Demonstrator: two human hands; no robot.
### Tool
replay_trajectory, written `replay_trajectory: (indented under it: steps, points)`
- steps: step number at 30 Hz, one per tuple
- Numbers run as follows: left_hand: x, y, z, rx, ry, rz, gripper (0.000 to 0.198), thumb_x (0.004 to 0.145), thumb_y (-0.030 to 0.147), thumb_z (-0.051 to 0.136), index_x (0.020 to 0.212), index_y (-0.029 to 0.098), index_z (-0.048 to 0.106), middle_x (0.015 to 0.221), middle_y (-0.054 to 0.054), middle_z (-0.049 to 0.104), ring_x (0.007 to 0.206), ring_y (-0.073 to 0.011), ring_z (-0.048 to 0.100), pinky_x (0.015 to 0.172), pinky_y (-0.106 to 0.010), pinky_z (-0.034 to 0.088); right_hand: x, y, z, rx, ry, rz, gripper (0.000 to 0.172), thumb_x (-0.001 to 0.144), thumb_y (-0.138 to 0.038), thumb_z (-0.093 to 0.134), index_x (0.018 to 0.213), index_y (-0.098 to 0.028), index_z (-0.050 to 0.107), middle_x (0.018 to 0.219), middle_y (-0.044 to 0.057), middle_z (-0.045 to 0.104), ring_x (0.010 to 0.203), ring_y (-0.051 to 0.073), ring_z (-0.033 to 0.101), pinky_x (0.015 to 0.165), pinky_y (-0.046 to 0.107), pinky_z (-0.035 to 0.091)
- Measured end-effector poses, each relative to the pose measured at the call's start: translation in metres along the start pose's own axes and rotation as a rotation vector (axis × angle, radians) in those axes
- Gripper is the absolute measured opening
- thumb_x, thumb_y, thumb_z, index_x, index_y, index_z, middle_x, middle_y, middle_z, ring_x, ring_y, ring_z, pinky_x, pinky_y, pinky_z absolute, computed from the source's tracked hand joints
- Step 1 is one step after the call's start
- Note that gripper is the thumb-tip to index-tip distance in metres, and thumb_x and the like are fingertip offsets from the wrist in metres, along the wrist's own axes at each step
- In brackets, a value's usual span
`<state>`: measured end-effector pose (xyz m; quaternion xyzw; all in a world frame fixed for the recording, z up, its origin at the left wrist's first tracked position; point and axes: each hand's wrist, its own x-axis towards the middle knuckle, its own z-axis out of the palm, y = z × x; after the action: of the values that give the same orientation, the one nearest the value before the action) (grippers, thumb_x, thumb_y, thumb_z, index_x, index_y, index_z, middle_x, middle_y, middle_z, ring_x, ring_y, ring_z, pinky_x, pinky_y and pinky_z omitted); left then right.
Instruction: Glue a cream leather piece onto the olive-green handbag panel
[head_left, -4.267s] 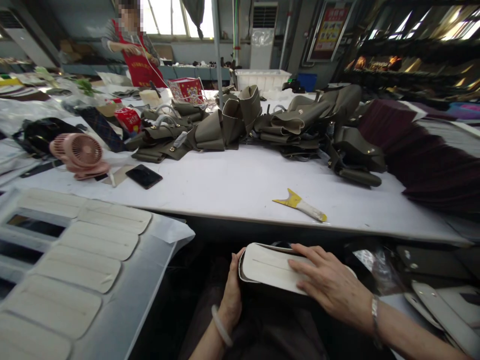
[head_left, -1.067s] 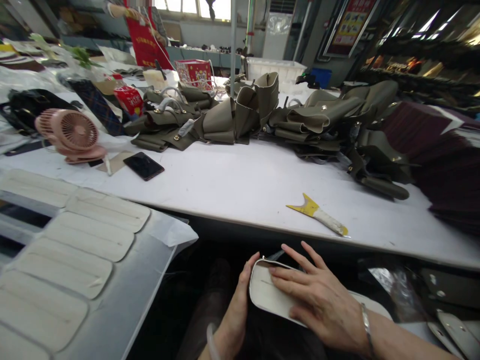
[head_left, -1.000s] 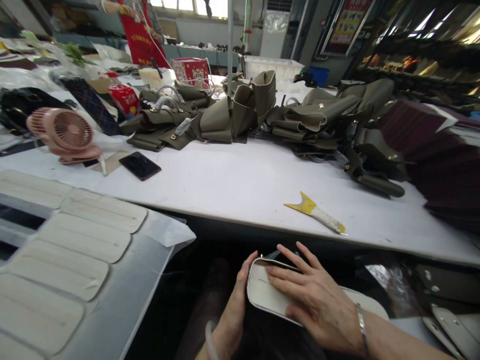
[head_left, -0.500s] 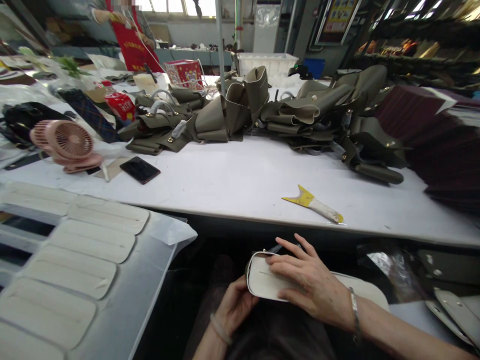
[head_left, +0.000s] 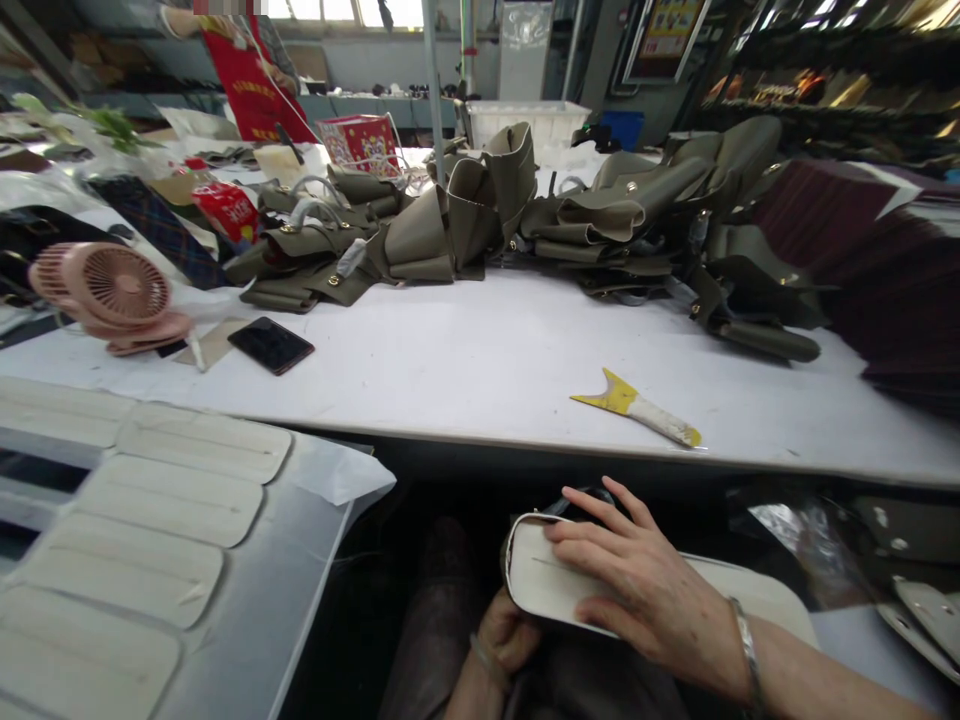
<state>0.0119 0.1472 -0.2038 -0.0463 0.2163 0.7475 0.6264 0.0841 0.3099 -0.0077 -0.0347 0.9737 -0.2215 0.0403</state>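
Over my lap is a cream panel (head_left: pixel 536 578) with rounded corners and a dark edge. My right hand (head_left: pixel 630 575) lies on top of it, fingers spread, with a bracelet at the wrist. Below the panel's left end, my left hand (head_left: pixel 510 630) has its fingers curled against the underside and edge; what they grip is partly hidden. A second pale rounded piece (head_left: pixel 757 590) extends to the right beyond my right wrist.
On the white table (head_left: pixel 450 360) lie a yellow forked tool (head_left: pixel 634 405), a phone (head_left: pixel 271 345), a pink fan (head_left: pixel 112 290) and olive bag pieces (head_left: pixel 420 235). Several cream panels (head_left: pixel 172 498) rest at left. A person in a red apron (head_left: pixel 247 80) stands behind.
The view has shifted slightly. Both hands and the cream panel sit a little lower and further right. My left hand has moved further under the panel's edge.
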Motion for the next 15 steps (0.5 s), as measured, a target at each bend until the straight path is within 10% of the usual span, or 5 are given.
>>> replay_trajectory:
  steps: [15]
  points:
    - [0.0034,0.0034,0.0041,0.003,0.144,0.009,0.037,0.084,0.042,0.062,0.111,0.019,0.071,0.122,-0.006,0.068,0.145,-0.0271,0.023,0.122,-0.041,0.004,0.0032,-0.0068,0.0006,0.006,0.039,-0.045,0.045,0.087,-0.018,0.056,0.13,-0.028,0.052,0.136,0.002,0.057,0.143,0.028,0.026,0.118,0.055,-0.002]
